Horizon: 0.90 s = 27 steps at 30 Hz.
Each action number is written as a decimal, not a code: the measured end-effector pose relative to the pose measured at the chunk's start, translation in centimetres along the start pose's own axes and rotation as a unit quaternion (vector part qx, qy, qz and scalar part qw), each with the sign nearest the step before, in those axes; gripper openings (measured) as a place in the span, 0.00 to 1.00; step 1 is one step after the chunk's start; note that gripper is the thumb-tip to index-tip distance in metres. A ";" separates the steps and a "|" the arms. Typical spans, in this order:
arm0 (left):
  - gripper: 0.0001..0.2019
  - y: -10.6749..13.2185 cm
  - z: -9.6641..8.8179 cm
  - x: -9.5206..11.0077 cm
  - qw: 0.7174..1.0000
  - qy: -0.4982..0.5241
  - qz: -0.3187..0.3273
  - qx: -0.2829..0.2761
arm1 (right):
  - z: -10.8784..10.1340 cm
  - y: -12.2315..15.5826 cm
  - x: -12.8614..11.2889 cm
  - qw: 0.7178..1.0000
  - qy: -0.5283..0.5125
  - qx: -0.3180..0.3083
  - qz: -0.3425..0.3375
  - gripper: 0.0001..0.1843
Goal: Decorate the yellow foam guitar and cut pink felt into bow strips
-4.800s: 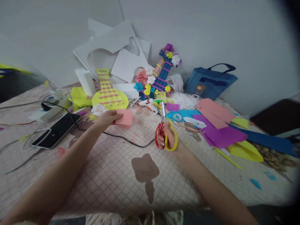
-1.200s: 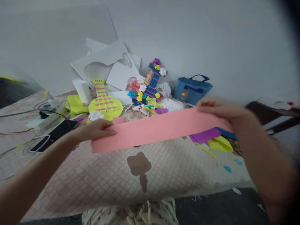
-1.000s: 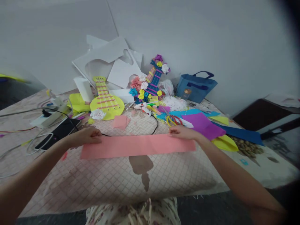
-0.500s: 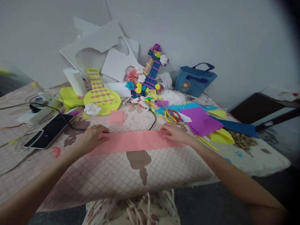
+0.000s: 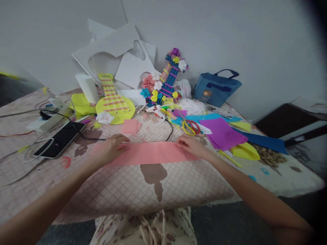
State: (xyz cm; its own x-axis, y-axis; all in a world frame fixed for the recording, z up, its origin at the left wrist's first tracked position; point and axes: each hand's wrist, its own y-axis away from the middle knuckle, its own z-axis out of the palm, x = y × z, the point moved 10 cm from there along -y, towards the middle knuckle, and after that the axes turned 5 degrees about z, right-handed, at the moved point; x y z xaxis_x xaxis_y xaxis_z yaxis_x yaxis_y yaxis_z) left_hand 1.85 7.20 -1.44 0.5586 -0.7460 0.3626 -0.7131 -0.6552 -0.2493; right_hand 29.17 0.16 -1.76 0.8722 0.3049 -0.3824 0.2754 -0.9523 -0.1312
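Note:
A long strip of pink crepe paper [image 5: 150,152] lies flat across the front of the table. My left hand [image 5: 112,148] rests over its left part, thumb and fingers apart, with a bit of paper showing beyond the wrist. At the upper edge near the right end, my right hand [image 5: 190,144] has its fingertips closed on the strip. Behind it lie a small folded pink paper piece [image 5: 131,126], a white glue gun [image 5: 156,111] and yellow- and red-handled scissors [image 5: 189,127]. A yellow paper guitar [image 5: 116,106] with strings stands farther back on the left.
A phone [image 5: 60,140] with cables and a power strip [image 5: 48,120] are on the left. At the back stand a flower-covered blue guitar [image 5: 168,81], cut white boards [image 5: 133,66] and a blue bag [image 5: 217,88]. Purple paper [image 5: 222,133] and peanuts [image 5: 269,156] lie right.
My left hand has slid slightly inward along the pink strip, and its thumb stands farther from the paper's edge. My right hand's fingers have drawn together at the upper edge. The view has shifted slightly.

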 end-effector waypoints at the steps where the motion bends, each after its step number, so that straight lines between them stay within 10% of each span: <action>1: 0.11 -0.4 0.3 0.5 1.000 0.004 0.009 0.003 | -0.1 0.1 -0.1 1.000 0.007 0.002 0.000 0.06; 15: 0.17 -5.7 4.7 8.9 0.994 0.062 0.086 -0.002 | -1.9 1.2 -2.2 0.983 0.116 0.127 -0.067 0.12; 27: 0.11 -4.2 3.3 11.6 0.990 -0.048 0.123 0.041 | -2.5 2.9 -4.1 0.980 0.134 0.119 -0.088 0.12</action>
State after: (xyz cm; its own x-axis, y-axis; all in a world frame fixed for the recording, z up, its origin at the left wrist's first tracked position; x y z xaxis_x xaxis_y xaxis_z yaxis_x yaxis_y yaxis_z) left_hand 12.78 0.89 0.83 0.4117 -0.8900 0.1960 -0.7985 -0.4559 -0.3931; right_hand 27.40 -3.91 1.68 0.9031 0.4209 -0.0850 0.3572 -0.8462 -0.3955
